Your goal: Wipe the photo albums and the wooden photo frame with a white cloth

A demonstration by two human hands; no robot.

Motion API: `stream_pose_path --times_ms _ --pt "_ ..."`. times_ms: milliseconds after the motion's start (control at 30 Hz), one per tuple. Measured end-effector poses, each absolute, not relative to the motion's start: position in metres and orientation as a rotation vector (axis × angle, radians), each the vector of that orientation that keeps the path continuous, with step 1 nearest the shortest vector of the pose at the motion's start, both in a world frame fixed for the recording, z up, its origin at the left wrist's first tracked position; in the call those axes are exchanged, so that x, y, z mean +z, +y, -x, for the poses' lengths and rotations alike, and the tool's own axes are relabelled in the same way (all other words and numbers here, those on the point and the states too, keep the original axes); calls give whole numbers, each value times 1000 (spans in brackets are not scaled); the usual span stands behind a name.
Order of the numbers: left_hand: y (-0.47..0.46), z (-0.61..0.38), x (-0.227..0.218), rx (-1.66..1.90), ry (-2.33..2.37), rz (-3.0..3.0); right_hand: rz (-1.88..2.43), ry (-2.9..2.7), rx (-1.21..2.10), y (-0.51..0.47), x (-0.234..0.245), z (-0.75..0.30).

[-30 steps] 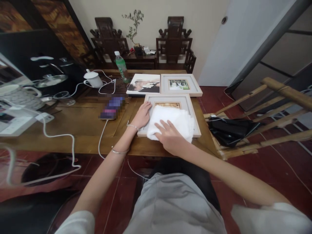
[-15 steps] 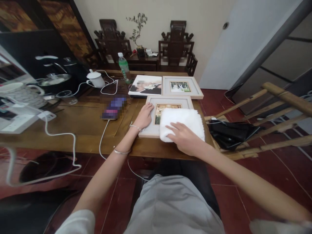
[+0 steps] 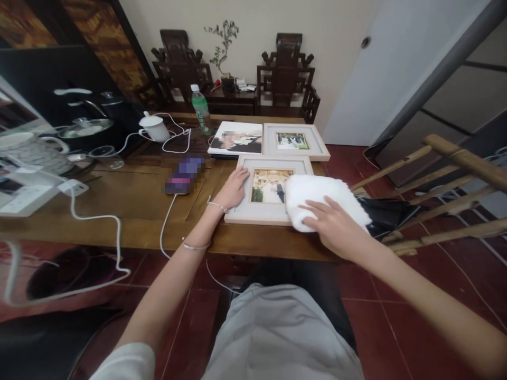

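A light wooden picture frame (image 3: 241, 215) with a photo inside a pale mat lies flat on the table near its front edge. My left hand (image 3: 234, 187) grips its left side, the fingers over the border. On its right part rests a folded white cloth (image 3: 317, 187), which covers the frame's right side and sticks out past the table's edge. My right hand (image 3: 330, 219) holds this cloth from above, fingers spread over it and thumb at its near side. Behind lie a second picture frame (image 3: 321, 150) and a white-edged photo panel (image 3: 237, 129).
Left of the frames, a phone (image 3: 182, 177) lies plugged into a white cable. Further off stand a green-labelled bottle (image 3: 201, 110), a lidded white cup (image 3: 153, 128) and a clear cup (image 3: 106, 157). A power strip (image 3: 27, 199) sits far left. A wooden rack (image 3: 455, 153) stands right of the table.
My right hand has slid the white cloth to the right across the frame, baring more of the photo. My left hand has stayed on the frame's left side.
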State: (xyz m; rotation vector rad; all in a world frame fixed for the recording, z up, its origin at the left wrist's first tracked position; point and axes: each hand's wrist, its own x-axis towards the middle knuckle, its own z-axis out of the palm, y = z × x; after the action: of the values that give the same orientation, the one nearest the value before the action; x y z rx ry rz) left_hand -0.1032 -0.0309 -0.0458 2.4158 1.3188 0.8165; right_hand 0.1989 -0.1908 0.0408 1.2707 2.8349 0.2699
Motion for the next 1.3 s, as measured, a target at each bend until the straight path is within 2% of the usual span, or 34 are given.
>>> stream_pose_path --times_ms 167,533,933,1300 --pt "-31 102 -43 781 1294 -2463 -1356 2729 387 -184 39 -222" --pt "-30 104 -46 804 1319 -2432 -1588 2627 308 -80 38 -203" --pt "-33 102 -46 815 1330 -2418 -1541 2680 15 -205 48 -196" --pt "-32 106 -43 772 1288 -2439 -1737 2649 219 -78 37 -193"
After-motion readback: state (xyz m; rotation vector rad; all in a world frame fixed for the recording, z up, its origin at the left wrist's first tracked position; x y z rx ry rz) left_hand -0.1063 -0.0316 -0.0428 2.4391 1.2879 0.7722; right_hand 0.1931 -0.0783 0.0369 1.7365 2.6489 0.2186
